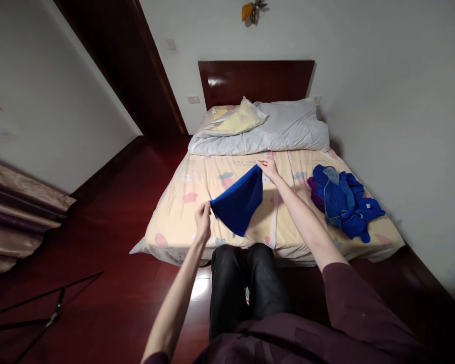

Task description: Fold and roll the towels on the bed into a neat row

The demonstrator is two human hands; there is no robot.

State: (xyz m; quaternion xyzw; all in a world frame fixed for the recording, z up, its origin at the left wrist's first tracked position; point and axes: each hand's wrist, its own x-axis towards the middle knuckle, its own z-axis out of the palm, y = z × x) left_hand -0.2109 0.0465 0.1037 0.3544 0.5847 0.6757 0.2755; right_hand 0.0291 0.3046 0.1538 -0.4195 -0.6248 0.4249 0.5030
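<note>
I stand at the foot of a bed [182, 222] covered by a pale yellow cartoon-print sheet. A dark blue cloth [239, 201] hangs stretched between my hands above the sheet. My left hand [202, 220] pinches its near left corner. My right hand [268, 169] pinches its far upper corner, further out over the bed. The cloth's lower point droops toward the bed's foot edge.
A heap of blue clothes [343, 201] with a purple piece lies on the bed's right side. A grey duvet [288, 132] and yellow pillow [235, 120] sit by the dark headboard [256, 81]. Dark red wood floor surrounds the bed; a thin black stand [49, 316] lies at left.
</note>
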